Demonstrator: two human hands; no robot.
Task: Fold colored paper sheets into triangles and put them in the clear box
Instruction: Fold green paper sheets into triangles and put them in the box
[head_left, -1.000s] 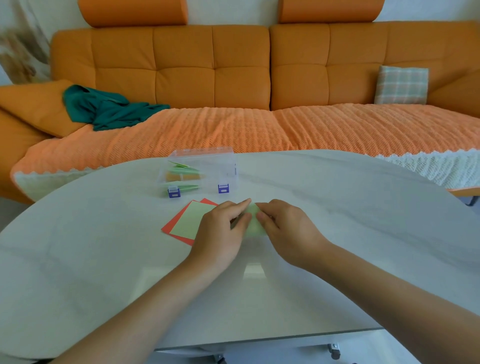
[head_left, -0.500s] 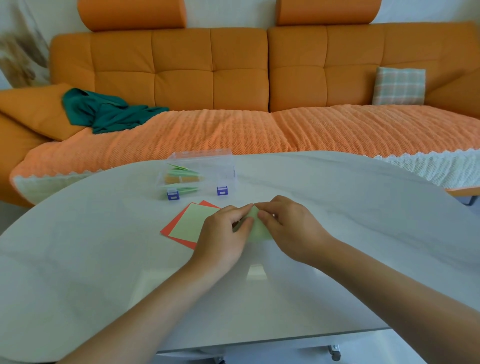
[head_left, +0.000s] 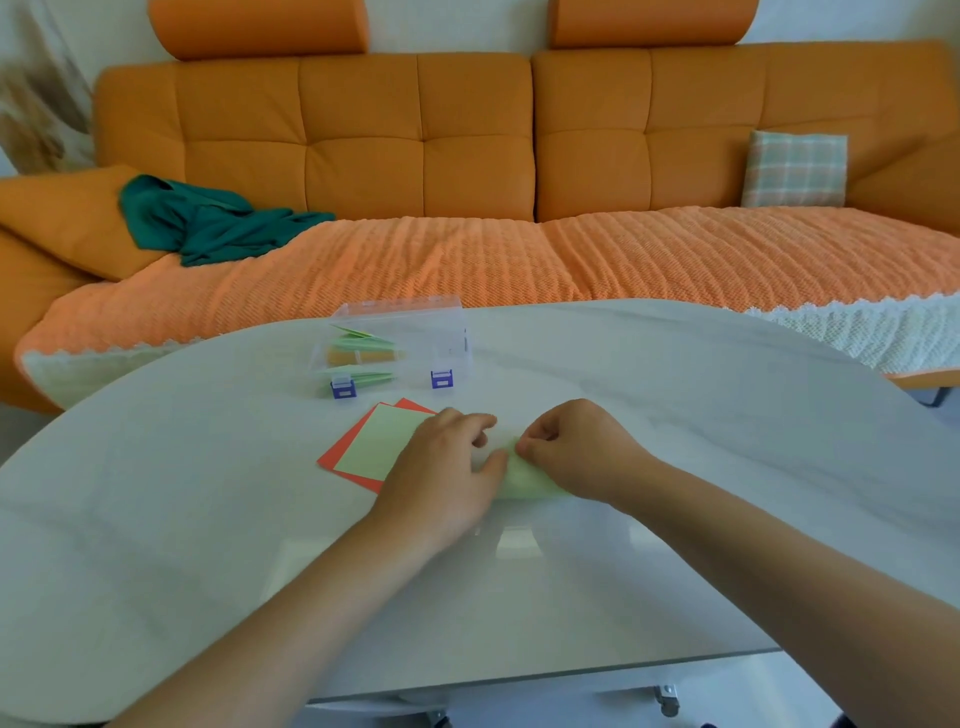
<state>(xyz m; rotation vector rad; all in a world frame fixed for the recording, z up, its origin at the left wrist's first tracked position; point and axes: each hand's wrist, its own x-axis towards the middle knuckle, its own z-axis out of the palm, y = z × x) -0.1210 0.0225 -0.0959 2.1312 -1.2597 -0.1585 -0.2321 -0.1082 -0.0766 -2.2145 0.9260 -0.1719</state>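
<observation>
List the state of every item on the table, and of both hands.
sheet being folded, partly folded, on the table between both hands.
left hand, holds its left edge, thumb against it.
right hand, pinches its top corner, fingers curled.
spare green sheet, flat, unfolded, on the red sheet.
red sheet, flat, unfolded, underneath.
clear box, contains folded pieces; lid state unclear.

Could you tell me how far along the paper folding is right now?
Done: several folded pieces, green and orange, lie in the box. In hand: a green sheet on the table, pinched by the right hand, the left hand touching it with the thumb. Left: a stack beside the left hand, a pale sheet on a red one, both flat and unfolded.
</observation>
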